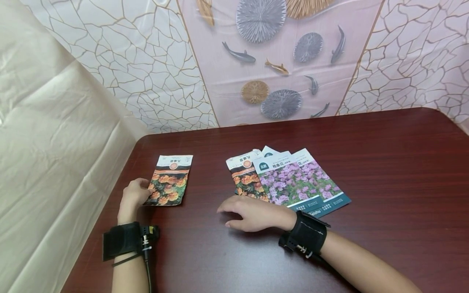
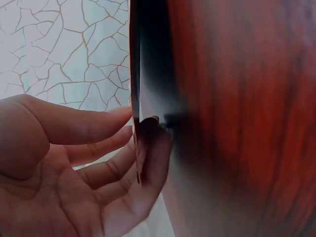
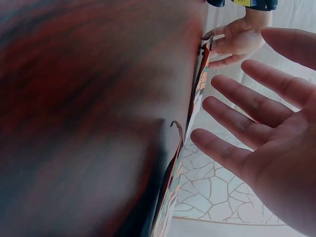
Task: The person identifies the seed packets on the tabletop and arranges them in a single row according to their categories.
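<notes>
At the left of the head view, a seed packet (image 1: 169,184) with orange flowers lies with its near left edge at my left hand (image 1: 134,194). The left wrist view shows that hand (image 2: 64,173) pinching the packet's edge (image 2: 135,89), thumb on one side and a finger behind. My right hand (image 1: 256,213) is open just in front of a fanned group of seed packets, holding nothing; its fingers (image 3: 247,101) are spread in the right wrist view. In the group, a purple-flower packet (image 1: 280,183) overlaps an orange-flower packet (image 1: 246,177) and another purple-flower packet (image 1: 322,183).
Everything lies on a dark red wooden table (image 1: 395,171). Behind it hangs a patterned cloth (image 1: 157,61) with fish and round motifs, and a pale sheet (image 1: 55,162) drapes along the left edge. Black camera straps (image 1: 307,234) sit on both wrists, with a cable on the left.
</notes>
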Tool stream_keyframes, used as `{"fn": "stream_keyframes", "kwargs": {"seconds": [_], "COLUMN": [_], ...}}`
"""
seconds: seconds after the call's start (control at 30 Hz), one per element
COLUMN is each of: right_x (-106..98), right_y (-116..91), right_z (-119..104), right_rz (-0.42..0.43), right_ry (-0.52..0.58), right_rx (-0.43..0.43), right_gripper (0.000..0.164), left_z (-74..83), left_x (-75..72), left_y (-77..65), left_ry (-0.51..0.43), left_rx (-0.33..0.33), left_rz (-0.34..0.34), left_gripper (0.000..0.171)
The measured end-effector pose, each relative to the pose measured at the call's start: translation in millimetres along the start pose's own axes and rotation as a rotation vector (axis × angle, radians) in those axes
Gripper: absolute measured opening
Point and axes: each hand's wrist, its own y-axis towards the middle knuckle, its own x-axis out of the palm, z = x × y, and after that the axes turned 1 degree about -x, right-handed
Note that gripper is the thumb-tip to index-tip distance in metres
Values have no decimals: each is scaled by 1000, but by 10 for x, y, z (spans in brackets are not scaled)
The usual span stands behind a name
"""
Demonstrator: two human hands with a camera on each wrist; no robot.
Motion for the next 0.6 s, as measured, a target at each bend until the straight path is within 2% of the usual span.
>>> {"fn": "stream_keyframes", "kwargs": {"seconds": [0.37, 0.6], "right_x": [-21, -54], "right_y": [-26, -58], "right_z": [11, 39], "right_rz": [20, 36], "right_ry": [-22, -9], "right_rx": [-10, -9], "right_gripper": [32, 31], "left_z": [27, 44], "left_x": [-36, -40], "left_y": [-46, -84], "left_ry": [73, 100], "left_rx": [-33, -21], "left_rz": [35, 56], "left_gripper": [34, 37]}}
